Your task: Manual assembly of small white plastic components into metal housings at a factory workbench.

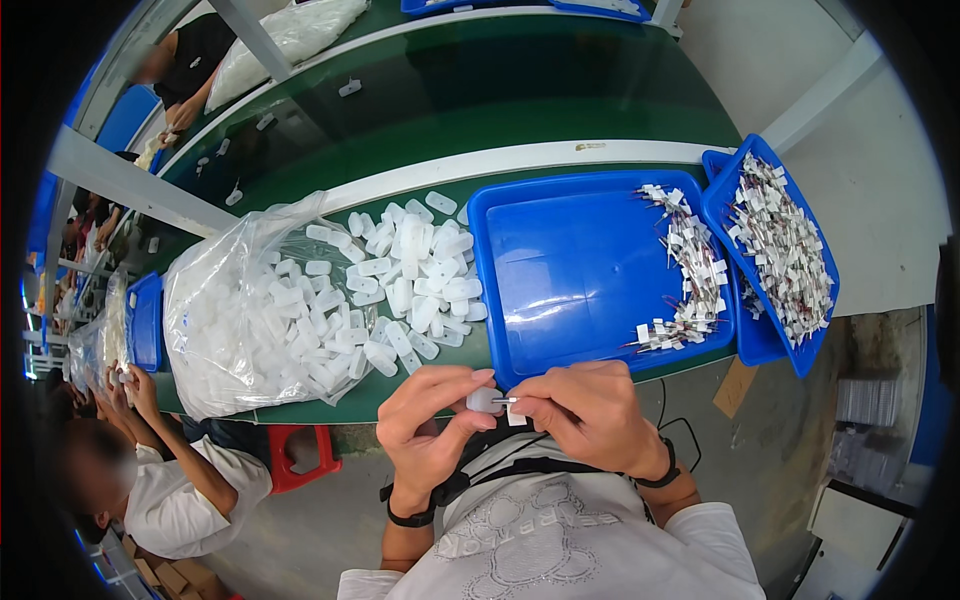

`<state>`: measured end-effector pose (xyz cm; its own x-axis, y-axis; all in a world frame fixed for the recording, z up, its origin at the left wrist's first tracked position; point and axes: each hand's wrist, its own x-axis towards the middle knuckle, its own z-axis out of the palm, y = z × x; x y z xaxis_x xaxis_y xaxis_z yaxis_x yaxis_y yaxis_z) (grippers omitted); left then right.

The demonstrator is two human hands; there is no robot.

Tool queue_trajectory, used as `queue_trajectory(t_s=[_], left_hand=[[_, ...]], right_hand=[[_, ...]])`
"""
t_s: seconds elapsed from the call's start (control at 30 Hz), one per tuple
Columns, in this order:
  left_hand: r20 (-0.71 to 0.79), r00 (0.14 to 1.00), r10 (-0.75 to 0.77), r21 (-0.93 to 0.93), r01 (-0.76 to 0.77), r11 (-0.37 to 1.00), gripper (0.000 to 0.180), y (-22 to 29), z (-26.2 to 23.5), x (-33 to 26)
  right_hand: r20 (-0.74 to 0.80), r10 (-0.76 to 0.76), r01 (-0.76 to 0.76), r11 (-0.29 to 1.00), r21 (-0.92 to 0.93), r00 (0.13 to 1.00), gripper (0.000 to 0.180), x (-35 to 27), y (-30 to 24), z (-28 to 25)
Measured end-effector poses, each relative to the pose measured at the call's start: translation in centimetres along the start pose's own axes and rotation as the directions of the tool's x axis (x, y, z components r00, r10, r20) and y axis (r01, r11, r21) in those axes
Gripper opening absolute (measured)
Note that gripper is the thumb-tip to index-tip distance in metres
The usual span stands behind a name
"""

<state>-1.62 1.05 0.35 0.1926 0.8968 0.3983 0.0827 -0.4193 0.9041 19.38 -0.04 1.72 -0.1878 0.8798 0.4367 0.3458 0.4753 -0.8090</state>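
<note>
Close to my body, just off the bench's front edge, my left hand pinches a small translucent white plastic casing. My right hand meets it from the right, its fingertips closed on a small wired part with a white tag. The wired part's thin end touches the casing or enters it; I cannot tell which. Beyond my hands lies a blue tray with several similar tagged wired parts along its right side. Left of it is a heap of loose white casings.
An open clear plastic bag full of casings lies at the left. Stacked blue trays with more tagged parts stand at the right. A green conveyor belt with scattered pieces runs behind a white rail. Another person works at the left near a red stool.
</note>
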Motion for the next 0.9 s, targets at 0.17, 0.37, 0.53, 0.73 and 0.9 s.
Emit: queue_trajectory(t_s=[0.17, 0.37, 0.53, 0.73, 0.9], left_hand=[[-0.032, 0.975, -0.219, -0.308, 0.199, 0.93, 0.039, 0.0, 0.6, -0.7], [0.025, 0.968, -0.25, -0.401, 0.238, 0.885, 0.034, -0.2, 0.7, -0.7], [0.056, 0.982, -0.18, -0.228, 0.188, 0.955, 0.036, -0.3, 0.1, -0.7], [0.052, 0.998, -0.037, 0.015, 0.037, 0.999, 0.036, 2.9, 0.6, 0.9], [0.06, 0.997, -0.056, 0.111, 0.049, 0.993, 0.037, 4.7, 1.1, 1.5]], right_hand=[[0.026, -0.121, 0.123, 0.986, -0.11, 0.992, 0.015, -0.2, 0.2, 0.1], [0.072, -0.157, 0.169, 0.962, -0.215, 0.985, 0.014, 0.1, -0.2, -0.6], [0.085, -0.191, 0.207, 0.943, -0.26, 0.978, 0.014, -0.1, 0.2, -0.7], [-0.016, -0.2, 0.199, 0.978, -0.056, 0.98, 0.012, 0.2, 1.3, -0.4], [-0.009, -0.187, 0.187, 0.982, -0.038, 0.982, 0.009, 0.4, 0.9, -0.8]])
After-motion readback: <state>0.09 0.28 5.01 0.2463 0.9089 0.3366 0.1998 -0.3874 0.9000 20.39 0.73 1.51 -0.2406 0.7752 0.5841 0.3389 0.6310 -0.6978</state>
